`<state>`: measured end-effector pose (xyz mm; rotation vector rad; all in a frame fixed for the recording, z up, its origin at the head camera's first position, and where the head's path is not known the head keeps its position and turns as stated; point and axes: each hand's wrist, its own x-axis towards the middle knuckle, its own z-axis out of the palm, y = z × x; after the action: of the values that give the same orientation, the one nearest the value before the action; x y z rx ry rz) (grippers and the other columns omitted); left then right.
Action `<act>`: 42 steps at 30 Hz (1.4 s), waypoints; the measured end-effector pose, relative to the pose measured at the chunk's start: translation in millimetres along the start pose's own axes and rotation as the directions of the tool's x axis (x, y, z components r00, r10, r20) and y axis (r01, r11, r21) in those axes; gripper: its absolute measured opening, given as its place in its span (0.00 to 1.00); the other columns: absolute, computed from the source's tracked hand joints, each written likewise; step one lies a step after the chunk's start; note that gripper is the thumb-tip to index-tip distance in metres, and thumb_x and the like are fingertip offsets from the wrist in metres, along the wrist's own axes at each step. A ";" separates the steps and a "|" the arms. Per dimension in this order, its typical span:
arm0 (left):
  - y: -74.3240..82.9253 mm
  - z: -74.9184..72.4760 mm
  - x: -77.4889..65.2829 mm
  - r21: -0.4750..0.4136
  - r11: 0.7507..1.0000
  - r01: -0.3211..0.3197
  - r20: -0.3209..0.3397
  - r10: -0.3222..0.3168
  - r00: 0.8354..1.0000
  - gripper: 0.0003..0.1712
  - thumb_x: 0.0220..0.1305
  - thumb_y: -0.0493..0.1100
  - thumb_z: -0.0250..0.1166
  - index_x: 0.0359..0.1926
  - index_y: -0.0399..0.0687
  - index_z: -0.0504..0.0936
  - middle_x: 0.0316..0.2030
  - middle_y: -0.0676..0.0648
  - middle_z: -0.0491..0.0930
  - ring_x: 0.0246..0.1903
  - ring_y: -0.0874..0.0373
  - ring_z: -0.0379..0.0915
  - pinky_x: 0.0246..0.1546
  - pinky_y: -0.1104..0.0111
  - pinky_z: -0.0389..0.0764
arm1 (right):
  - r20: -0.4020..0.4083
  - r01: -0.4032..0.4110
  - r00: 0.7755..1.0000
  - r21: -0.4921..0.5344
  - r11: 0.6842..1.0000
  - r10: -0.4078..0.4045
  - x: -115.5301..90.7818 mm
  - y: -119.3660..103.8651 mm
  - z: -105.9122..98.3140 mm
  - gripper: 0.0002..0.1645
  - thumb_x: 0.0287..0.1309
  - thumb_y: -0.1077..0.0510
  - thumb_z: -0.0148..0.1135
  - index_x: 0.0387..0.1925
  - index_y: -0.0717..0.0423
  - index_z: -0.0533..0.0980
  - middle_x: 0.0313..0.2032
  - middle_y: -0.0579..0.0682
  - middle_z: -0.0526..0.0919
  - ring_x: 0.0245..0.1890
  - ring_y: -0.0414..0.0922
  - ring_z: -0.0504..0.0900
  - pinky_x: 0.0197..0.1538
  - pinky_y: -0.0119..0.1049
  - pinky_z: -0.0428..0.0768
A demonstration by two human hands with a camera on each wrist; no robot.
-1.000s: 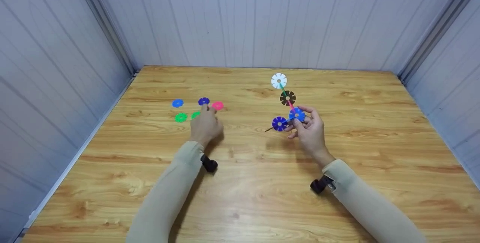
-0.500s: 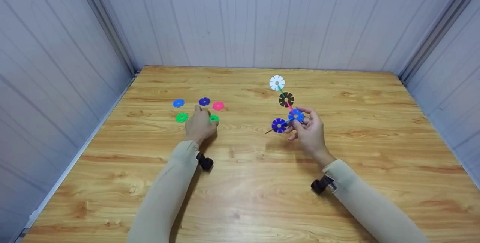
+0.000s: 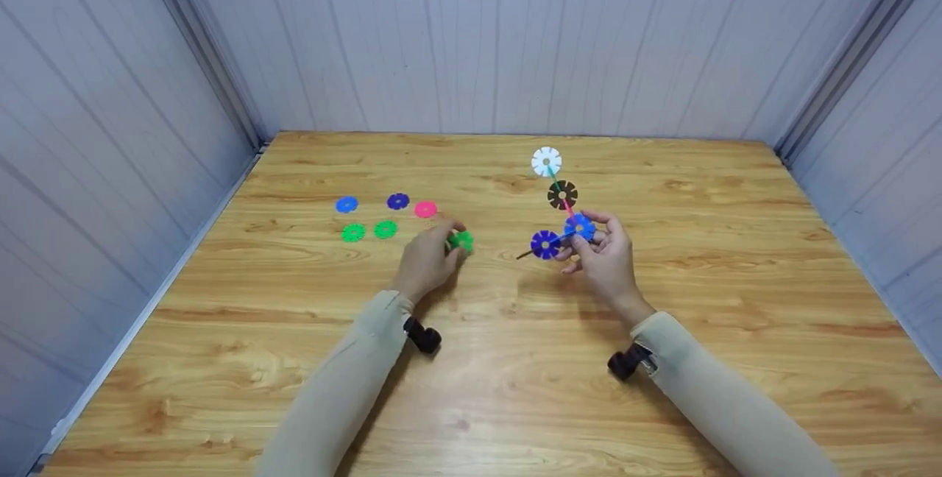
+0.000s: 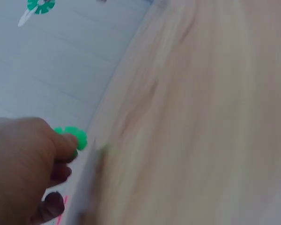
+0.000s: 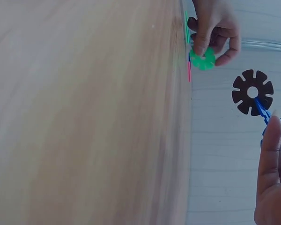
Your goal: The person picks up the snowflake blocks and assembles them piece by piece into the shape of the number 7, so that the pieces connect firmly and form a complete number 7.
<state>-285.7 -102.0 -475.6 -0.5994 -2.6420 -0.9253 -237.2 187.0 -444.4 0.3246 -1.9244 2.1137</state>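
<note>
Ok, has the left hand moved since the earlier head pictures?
Yes: the left hand has moved rightward relative to the pink disc lying on the wooden table, and holds a green slotted disc.

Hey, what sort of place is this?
Probably a work booth of some kind: pale panelled walls stand on three sides of a wood-grain table, with colourful slotted discs lying on it.

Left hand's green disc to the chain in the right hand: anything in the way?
Nothing visible. Only a gap over the table separates the green disc, pinched in the left hand, from the chain held in the right hand. The five loose discs lie off to the left, outside it.
</note>
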 end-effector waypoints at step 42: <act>50.1 24.9 -1.9 -0.814 0.523 0.252 0.187 -0.174 0.967 0.14 0.63 0.32 0.67 0.49 0.35 0.80 0.29 0.46 0.81 0.24 0.57 0.75 0.17 0.69 0.76 | -0.142 -0.103 0.984 0.025 0.994 0.105 1.8 3.5 1.0 0.22 0.64 0.75 0.55 0.58 0.65 0.65 0.33 0.75 0.80 0.18 0.45 0.81 0.22 0.38 0.82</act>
<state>-263.6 -51.0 -468.7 -0.4812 -2.2004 -2.3416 -240.1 185.8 -447.0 0.0746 -1.8796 2.1556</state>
